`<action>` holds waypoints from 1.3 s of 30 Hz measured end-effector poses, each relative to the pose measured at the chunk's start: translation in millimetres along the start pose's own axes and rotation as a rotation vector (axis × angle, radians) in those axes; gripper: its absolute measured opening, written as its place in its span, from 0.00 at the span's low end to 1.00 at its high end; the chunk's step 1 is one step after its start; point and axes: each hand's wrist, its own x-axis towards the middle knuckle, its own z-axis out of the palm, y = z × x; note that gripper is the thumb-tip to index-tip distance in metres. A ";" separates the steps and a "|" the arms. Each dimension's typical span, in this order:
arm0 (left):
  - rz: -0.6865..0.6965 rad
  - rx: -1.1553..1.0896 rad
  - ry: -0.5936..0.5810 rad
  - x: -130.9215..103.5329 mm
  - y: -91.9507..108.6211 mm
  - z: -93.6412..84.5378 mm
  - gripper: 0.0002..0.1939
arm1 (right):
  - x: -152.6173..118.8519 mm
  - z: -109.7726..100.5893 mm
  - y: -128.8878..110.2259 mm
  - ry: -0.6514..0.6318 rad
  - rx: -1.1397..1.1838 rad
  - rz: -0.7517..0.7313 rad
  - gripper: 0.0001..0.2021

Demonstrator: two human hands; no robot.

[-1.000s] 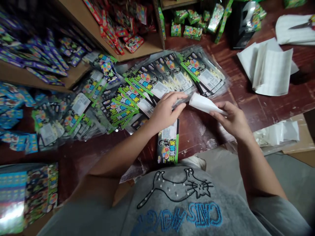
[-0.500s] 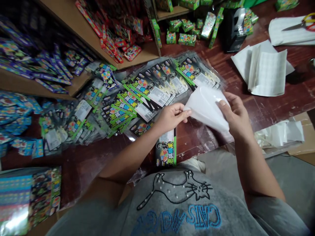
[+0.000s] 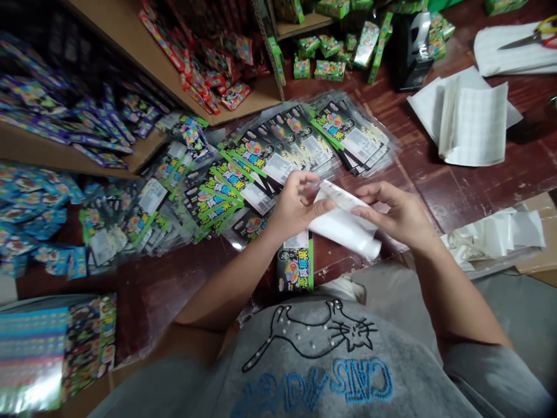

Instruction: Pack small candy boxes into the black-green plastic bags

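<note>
A white paper sheet point(image 3: 342, 229), bent over into a curl, hangs above the table in front of me. My left hand point(image 3: 300, 203) is closed on its left edge, with the thumb lying over the paper. On the other side, my right hand point(image 3: 389, 212) has its thumb and fingertips at the upper right edge of the sheet, pinching it. Faint print shows along the sheet's upper fold. Just below my left hand lies a black and green printed packet point(image 3: 296, 270) at the table's front edge. Overlapping clear bags with printed cards point(image 3: 278, 154) fan out beyond my hands.
Cartons of red packets point(image 3: 235, 96) and purple packets point(image 3: 96, 119) stand at the back left. Blue packets point(image 3: 37, 217) lie at far left. A tape dispenser point(image 3: 413, 55), a stack of white label sheets point(image 3: 474, 125) and scissors point(image 3: 528, 39) are at right. Paper scraps point(image 3: 491, 235) lie nearer.
The white sheet has gone from spread fairly flat to curled over, and lies lower and further left. My right hand has shifted from its right side to its upper edge.
</note>
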 end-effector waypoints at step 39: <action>-0.223 -0.153 0.087 -7.6 -14.3 18.7 0.18 | 29.1 2.3 0.8 0.162 0.072 -0.121 0.08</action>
